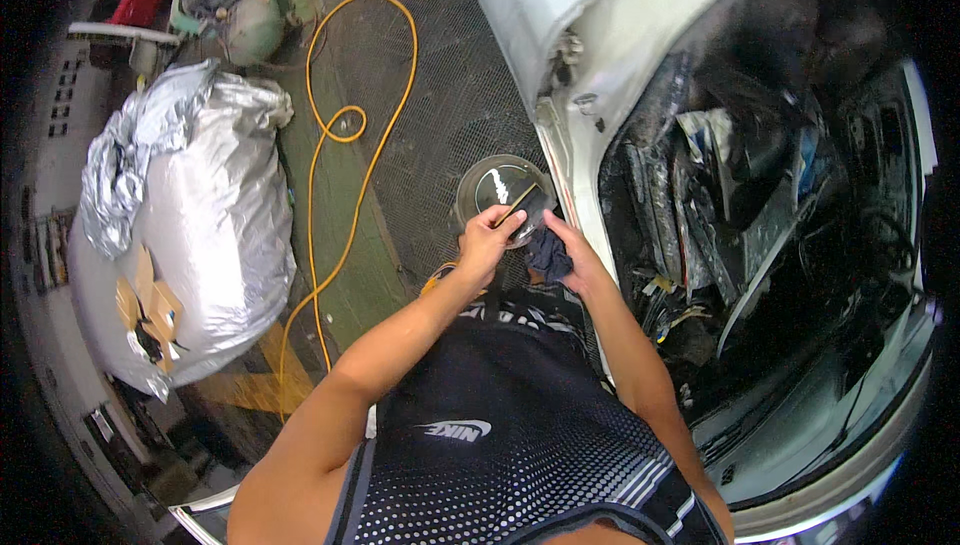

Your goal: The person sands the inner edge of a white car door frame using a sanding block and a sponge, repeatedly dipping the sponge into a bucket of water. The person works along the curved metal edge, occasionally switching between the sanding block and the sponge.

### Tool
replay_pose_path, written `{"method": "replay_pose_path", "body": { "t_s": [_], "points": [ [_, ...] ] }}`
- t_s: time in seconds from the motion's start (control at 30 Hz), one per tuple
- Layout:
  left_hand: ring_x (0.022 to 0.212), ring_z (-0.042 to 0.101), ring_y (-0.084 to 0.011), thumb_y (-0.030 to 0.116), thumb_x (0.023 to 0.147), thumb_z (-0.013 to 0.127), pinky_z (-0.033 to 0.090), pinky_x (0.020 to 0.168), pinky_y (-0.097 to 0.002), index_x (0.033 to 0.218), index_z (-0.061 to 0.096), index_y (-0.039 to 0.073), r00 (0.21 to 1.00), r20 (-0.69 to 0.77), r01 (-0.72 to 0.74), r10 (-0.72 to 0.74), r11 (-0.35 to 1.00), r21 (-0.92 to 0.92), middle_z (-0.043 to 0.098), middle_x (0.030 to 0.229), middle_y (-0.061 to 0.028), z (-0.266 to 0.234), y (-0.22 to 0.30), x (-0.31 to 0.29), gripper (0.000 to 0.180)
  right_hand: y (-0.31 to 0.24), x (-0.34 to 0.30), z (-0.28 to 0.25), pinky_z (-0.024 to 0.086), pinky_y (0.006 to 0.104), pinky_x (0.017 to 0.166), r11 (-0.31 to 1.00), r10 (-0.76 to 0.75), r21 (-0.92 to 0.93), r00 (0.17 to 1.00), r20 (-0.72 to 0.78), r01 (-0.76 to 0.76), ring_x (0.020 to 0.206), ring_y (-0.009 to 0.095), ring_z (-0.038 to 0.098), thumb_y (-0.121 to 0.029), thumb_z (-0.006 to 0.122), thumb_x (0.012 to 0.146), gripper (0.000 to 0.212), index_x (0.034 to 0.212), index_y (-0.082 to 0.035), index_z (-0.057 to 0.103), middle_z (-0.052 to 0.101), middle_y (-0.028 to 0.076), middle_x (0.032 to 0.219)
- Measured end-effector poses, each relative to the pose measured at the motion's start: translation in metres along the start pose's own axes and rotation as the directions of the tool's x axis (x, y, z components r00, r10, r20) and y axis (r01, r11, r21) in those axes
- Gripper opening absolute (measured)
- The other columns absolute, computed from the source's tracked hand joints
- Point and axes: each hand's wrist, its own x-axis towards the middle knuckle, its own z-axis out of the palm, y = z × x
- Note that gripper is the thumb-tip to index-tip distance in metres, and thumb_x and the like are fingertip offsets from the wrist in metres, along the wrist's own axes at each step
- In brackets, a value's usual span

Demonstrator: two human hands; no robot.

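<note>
My left hand [487, 241] is closed around a thin dark flat piece with a yellowish edge [517, 207]; its exact kind is hard to make out. Close by on the right, my right hand [577, 250] grips a bunched dark cloth [547, 254], its fingertips near the flat piece. Below both hands stands a round bucket [468, 193] with a pale streak of reflection inside. Just right of the bucket runs the white door sill [575, 180] of a car body.
On the right, the stripped car interior [700, 215] holds loose panels and wires. A yellow hose [411, 45] loops over the dark mesh mat [450, 95]. At left, a silver cover [240, 185] drapes a large shape, with cardboard pieces [160, 310] on it. A greenish tank [252, 15] stands behind.
</note>
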Motion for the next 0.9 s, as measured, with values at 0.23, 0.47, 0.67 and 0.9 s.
{"method": "replay_pose_path", "body": {
  "t_s": [0.23,0.47,0.67,0.9],
  "points": [
    [0.074,0.065,-0.0133,0.005,0.101,0.056,0.054,0.062,-0.0273,0.123,0.056,0.000,0.960,-0.199,0.146,-0.198,0.958,-0.249,0.065,0.110,-0.0112,-0.051,-0.098,0.077,0.023,0.052,0.072,-0.055,0.058,0.0500,0.088,0.983,0.168,-0.120,0.951,0.260,-0.141,0.111,0.024,0.063,-0.048,0.059,0.098,0.066,0.150,-0.012,0.044,0.058,0.010,0.132],
    [0.069,0.064,-0.0122,0.003,0.097,0.061,0.053,0.057,-0.0284,0.120,0.060,0.001,0.927,-0.343,0.121,-0.155,0.986,-0.119,0.067,0.100,-0.0064,-0.115,-0.263,0.230,0.023,0.086,0.253,-0.114,0.053,0.0355,0.093,0.865,0.325,-0.408,0.946,0.014,-0.291,0.107,0.021,0.064,-0.016,0.073,0.085,0.045,0.127,-0.008,0.062,0.068,0.008,0.117],
    [0.080,0.068,-0.0154,0.006,0.097,0.064,0.056,0.061,-0.0285,0.125,0.061,0.003,0.886,-0.283,0.296,-0.367,0.918,-0.264,0.069,0.108,-0.0064,-0.156,-0.353,0.392,0.028,0.153,0.471,-0.211,0.045,0.0305,0.092,0.534,-0.186,-0.819,0.915,-0.358,-0.212,0.100,0.017,0.061,-0.022,0.074,0.085,0.028,0.106,-0.003,0.069,0.069,0.005,0.104],
    [0.098,0.069,-0.0321,0.011,0.094,0.060,0.058,0.077,-0.0419,0.127,0.063,0.003,0.872,-0.444,0.262,-0.208,0.963,0.064,0.068,0.122,-0.0160,-0.186,-0.485,0.467,0.034,0.257,0.594,-0.277,0.049,0.0482,0.100,-0.280,-0.434,-0.912,0.887,-0.160,-0.301,0.111,0.043,0.062,-0.035,0.070,0.086,0.046,0.121,-0.005,0.065,0.064,0.024,0.121]
  ]
}}
